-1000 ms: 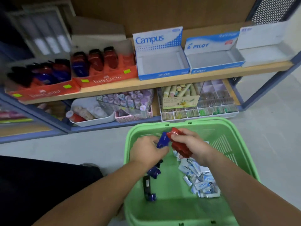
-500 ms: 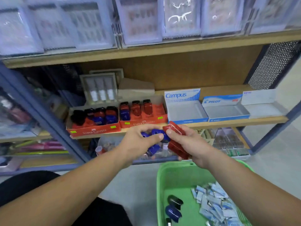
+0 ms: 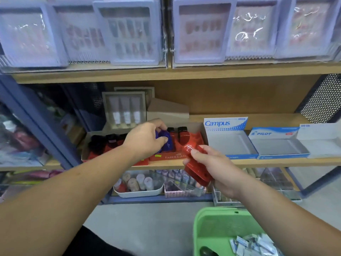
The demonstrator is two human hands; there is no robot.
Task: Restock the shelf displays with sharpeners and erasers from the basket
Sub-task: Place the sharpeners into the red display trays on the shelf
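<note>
Left grip pinches blue sharpener over red tray.

Both arms stretch forward, left grip higher, right grip lower, both clenched.

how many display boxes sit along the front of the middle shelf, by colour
red: 2, left sharpener tray, Faber-Castell tray
blue and white: 2, Campus box, Pilot box
plain white: 1, white box
total: 5

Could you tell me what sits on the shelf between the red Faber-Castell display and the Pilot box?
In the head view, the open, empty Campus box stands between the Faber-Castell display and the Pilot box.
</note>
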